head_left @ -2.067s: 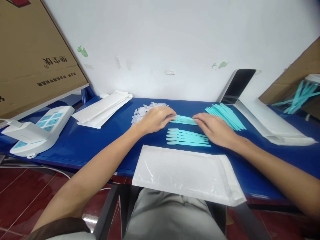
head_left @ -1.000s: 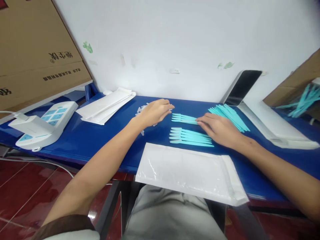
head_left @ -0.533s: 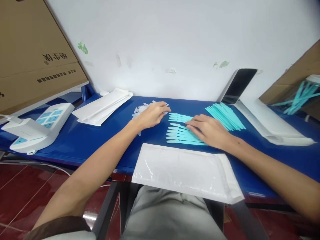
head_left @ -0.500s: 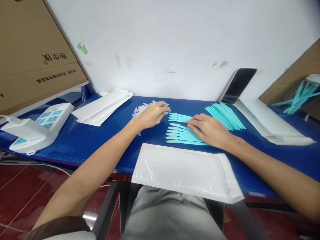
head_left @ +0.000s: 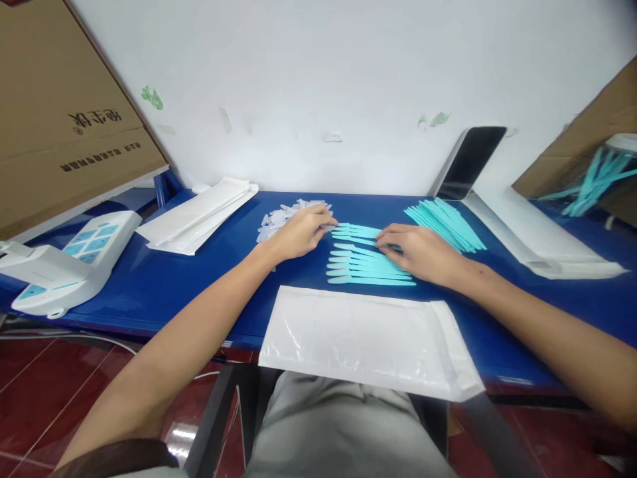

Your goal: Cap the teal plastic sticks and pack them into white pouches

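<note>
My left hand (head_left: 307, 232) is pinched closed at the tip end of the upper turquoise swab sticks (head_left: 355, 231). A small translucent cap seems to be between its fingertips, mostly hidden. Beside and behind this hand lies a loose pile of translucent plastic caps (head_left: 279, 218). My right hand (head_left: 418, 252) has thumb and fingers closed round the handle end of a turquoise stick in the upper group. Below it, a row of turquoise sticks with pale, covered tips (head_left: 368, 265) lies side by side, tips pointing left.
A fanned stack of turquoise sticks (head_left: 445, 226) lies right of my right hand. A white plastic pouch (head_left: 368, 338) overhangs the front edge. White packets (head_left: 199, 216), a power strip (head_left: 84, 259), a leaning phone (head_left: 472, 162), another white packet (head_left: 552, 239) and cardboard boxes (head_left: 74, 119) surround the workspace.
My left hand's fingertips have come down to the tips of the upper sticks. My right hand stays at their handle ends. The view has shifted slightly.
</note>
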Demonstrator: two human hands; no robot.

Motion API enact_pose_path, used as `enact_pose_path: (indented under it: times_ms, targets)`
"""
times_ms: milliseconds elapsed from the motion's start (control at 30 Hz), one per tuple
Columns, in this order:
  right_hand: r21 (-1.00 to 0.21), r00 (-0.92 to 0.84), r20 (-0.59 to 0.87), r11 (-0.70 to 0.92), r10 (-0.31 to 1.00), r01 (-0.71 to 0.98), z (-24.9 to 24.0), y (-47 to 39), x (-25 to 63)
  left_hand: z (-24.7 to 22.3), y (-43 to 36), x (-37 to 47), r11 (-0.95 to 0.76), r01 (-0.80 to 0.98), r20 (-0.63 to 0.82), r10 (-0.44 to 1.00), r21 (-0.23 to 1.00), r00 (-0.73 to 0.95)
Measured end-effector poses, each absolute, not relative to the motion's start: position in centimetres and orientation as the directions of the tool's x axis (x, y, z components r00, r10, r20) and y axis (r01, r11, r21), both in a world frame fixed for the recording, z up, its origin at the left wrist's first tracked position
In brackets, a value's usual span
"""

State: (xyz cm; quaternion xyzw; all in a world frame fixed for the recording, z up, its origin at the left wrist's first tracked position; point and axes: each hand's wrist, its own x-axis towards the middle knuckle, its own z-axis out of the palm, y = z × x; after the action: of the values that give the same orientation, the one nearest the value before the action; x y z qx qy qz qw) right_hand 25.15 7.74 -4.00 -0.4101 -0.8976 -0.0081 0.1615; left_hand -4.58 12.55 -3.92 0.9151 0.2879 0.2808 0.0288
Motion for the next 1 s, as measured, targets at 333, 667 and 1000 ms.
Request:
enact_pose_path:
  times_ms: [333, 667, 1000]
  targets:
    - [-0.287, -0.544, 0.29, 0.614, 0.787, 0.735, -3.8, 8.4, 25.8, -4.6, 13.0, -4.1, -0.647, 0.46, 0.466, 0.76, 0.608, 0.453]
    - [-0.297, -0.516, 0.404, 0.641, 0.756, 0.707, -4.8, 8.3, 25.6, -4.2, 12.8, -4.2, -0.596, 0.403, 0.41, 0.788, 0.695, 0.459]
    - [-0.367, -0.462, 0.393, 0.596, 0.795, 0.714, -4.0, 8.0, 25.3, -4.2, 12.4, -3.7, -0.562, 0.392, 0.375, 0.806, 0.728, 0.459]
